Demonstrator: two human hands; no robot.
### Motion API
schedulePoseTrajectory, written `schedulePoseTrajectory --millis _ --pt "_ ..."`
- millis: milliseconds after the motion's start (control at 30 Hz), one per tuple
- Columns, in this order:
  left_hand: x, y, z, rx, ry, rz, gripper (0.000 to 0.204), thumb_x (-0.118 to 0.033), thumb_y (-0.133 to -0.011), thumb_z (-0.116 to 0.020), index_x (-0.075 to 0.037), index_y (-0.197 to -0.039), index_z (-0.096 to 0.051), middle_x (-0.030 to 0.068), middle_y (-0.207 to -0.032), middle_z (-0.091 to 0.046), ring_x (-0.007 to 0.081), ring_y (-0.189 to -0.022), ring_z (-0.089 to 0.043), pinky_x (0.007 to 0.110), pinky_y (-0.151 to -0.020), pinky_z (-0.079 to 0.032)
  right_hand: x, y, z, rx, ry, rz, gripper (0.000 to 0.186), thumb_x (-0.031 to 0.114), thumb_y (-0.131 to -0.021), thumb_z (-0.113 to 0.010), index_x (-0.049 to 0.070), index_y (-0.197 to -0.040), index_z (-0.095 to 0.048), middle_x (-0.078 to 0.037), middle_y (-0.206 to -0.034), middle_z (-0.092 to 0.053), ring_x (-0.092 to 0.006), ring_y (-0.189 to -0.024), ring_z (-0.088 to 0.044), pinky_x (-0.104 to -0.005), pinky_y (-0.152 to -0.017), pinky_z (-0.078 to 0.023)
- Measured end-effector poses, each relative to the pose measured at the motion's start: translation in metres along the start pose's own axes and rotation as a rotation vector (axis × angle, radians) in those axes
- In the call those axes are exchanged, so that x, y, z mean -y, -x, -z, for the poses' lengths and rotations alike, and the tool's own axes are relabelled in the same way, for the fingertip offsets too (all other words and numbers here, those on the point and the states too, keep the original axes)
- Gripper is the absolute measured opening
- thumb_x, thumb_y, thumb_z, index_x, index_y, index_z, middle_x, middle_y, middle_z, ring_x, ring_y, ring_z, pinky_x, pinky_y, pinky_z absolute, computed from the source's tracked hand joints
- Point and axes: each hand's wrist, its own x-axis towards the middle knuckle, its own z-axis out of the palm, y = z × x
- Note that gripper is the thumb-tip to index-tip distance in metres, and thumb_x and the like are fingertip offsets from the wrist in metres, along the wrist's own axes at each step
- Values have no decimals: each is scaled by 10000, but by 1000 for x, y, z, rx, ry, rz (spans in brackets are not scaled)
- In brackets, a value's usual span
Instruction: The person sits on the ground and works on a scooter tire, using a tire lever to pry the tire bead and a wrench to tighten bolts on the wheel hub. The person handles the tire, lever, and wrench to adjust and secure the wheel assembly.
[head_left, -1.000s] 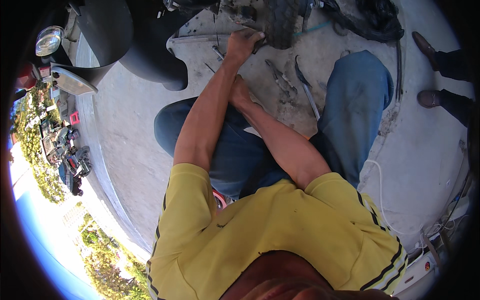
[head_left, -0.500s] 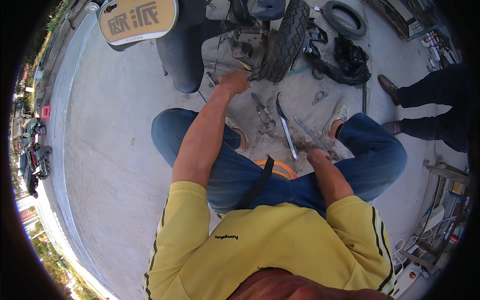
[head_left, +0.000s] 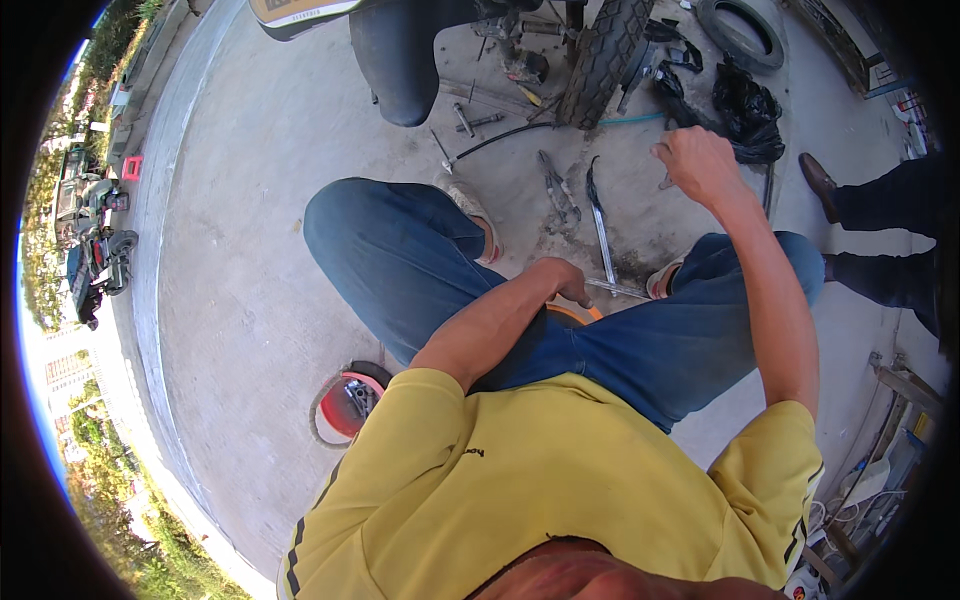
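Squarely over the concrete floor [head_left: 255, 230], a seated person works with knees apart. Left hand [head_left: 562, 280] hangs between the thighs, fingers curled downward; its fingertips are just beside the near end of a slim metal bar [head_left: 625, 291]. Whether they touch or pinch it, cannot tell. The bar lies crosswise near the right foot, at the lower end of a long lever [head_left: 602, 235] with a dark upper part.

Right hand [head_left: 698, 165] is held out forward, back of hand up, fingers bent and thumb pointing left. Underside hidden: cannot tell whether anything is gripped. A black plastic bag [head_left: 748, 112] lies just beyond it, crumpled on the floor.

Between the hands and the treaded wheel [head_left: 603, 68]: dark pliers-like tool [head_left: 558, 190], left of the lever. A black hose [head_left: 500, 138] runs leftward from beneath the wheel. Red bowl [head_left: 345, 405] with metal pieces sits by the person's left elbow. At right, another person's brown shoe [head_left: 818, 187], well apart from the bar.
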Motion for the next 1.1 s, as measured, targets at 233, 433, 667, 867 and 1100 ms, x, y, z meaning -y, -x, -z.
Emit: schedulePoseTrajectory --millis 233,433,667,867,1100 --pt "-2 -40 -39 326 99 41 869 -768 -842 -613 -78 -1368 -662 165 -1445 -603 345 -1305 -584 438 -1101 -430 -23 -5 2 6 -124 -48 353 328 -974 -670 -7 -869 -705 -222 -810 -685 -427 -820 -674 -508 -703 -524" --pt "20 -44 -42 392 260 -21 910 -772 -900 -522 39 -1272 -695 248 -1365 -645 387 -1253 -622 442 -1071 -456 -29 -18 29 -35 -140 0 281 295 -895 -744 28 -943 -672 -123 -943 -689 -327 -823 -700 -441 -712 -546" --pt "79 -25 -26 660 185 84 913 -767 -930 -462 9 -1382 -627 229 -1475 -567 363 -1380 -530 426 -1172 -361 -19 -6 54 131 -300 -340 323 251 -772 -833 50 -933 -639 -70 -891 -637 -247 -817 -658 -375 -708 -502" --pt "139 -6 -19 577 43 67 960 -798 -920 -454 73 -1249 -688 268 -1319 -661 376 -1222 -637 447 -1050 -456 27 6 56 81 -357 -421 324 255 -769 -831 50 -920 -630 -75 -869 -621 -241 -792 -646 -365 -694 -485" --pt "189 14 13 590 -71 97 843 -749 -902 -546 -2 -1251 -720 233 -1342 -657 350 -1256 -622 443 -1058 -455 103 12 36 -103 -355 -340 301 269 -831 -798 29 -920 -639 -99 -855 -640 -283 -792 -666 -393 -680 -498"
